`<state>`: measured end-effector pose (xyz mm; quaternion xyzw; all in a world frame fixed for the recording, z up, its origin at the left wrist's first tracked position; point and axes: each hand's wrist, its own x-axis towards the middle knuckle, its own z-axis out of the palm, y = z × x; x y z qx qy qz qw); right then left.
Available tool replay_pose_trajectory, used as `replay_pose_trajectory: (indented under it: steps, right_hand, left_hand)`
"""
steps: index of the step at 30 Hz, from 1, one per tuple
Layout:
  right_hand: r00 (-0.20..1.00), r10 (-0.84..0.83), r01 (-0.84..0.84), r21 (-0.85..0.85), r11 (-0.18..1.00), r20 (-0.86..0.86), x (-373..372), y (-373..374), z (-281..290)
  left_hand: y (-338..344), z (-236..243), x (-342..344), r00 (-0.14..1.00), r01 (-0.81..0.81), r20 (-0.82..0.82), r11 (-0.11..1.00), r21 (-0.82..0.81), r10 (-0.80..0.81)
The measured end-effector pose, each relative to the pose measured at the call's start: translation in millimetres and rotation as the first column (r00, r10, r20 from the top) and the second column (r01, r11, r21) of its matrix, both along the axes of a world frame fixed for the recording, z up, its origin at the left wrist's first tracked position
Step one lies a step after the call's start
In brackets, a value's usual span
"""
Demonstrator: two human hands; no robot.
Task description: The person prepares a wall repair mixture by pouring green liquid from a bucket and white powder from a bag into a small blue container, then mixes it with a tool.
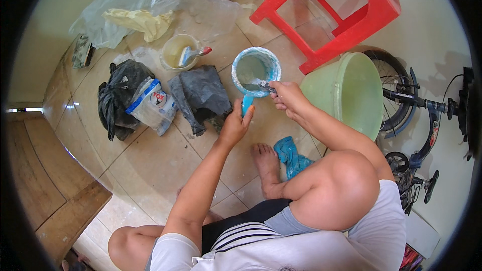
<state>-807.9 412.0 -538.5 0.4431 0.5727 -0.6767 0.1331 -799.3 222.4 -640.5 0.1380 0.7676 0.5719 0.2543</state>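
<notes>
My left hand (234,126) is closed round the handle of a blue water dipper (276,65), whose rim is smeared with white. Greyish, wet-looking stuff coats the inside of the dipper. My right hand (288,97) grips the dark handle of a putty knife (264,86), its blade tilted down into the dipper near the handle side. Left of the dipper stands a cream tub (170,42) with a red-tipped paintbrush (189,56) resting in it. A dark grey plastic sheet (201,93) lies on the floor beside my left hand.
A light green bucket (326,83) lies tipped on the right, near a red plastic stool (321,15) and a bicycle (422,105). Black bag (123,90), white-blue packet (153,105) and clear plastic (201,10) lie leftward. Blue cloth (290,155) lies by my foot.
</notes>
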Motion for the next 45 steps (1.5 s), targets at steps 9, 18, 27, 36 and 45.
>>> replay_pose_trajectory:
  steps: [9, 18, 27, 36, 45]
  right_hand:
    - [0.846, 0.522, -0.480, 0.588, 0.651, 0.113, -20, 22, 11]
    - [0.449, 0.797, -0.413, 0.885, -0.218, 0.405, -9, -2, 25]
    - [0.368, 0.809, -0.358, 0.873, -0.331, 0.458, -12, 1, 15]
    - [0.463, 0.824, -0.461, 0.883, -0.091, 0.327, -20, 8, 57]
    - [0.521, 0.782, -0.499, 0.865, -0.044, 0.341, -30, 17, 30]
  left_hand:
    - [-4, 4, -6, 0.996, 0.001, 0.091, 1.000, 0.025, -0.003]
    - [-5, 6, -7, 0.996, 0.012, 0.090, 1.000, 0.003, -0.013]
    - [-4, 3, -7, 0.998, 0.023, 0.066, 1.000, 0.022, -0.024]
    - [-6, 6, -6, 0.997, 0.016, 0.078, 1.000, 0.018, -0.018]
    - [-5, 9, -6, 0.998, 0.024, 0.066, 1.000, -0.011, -0.023]
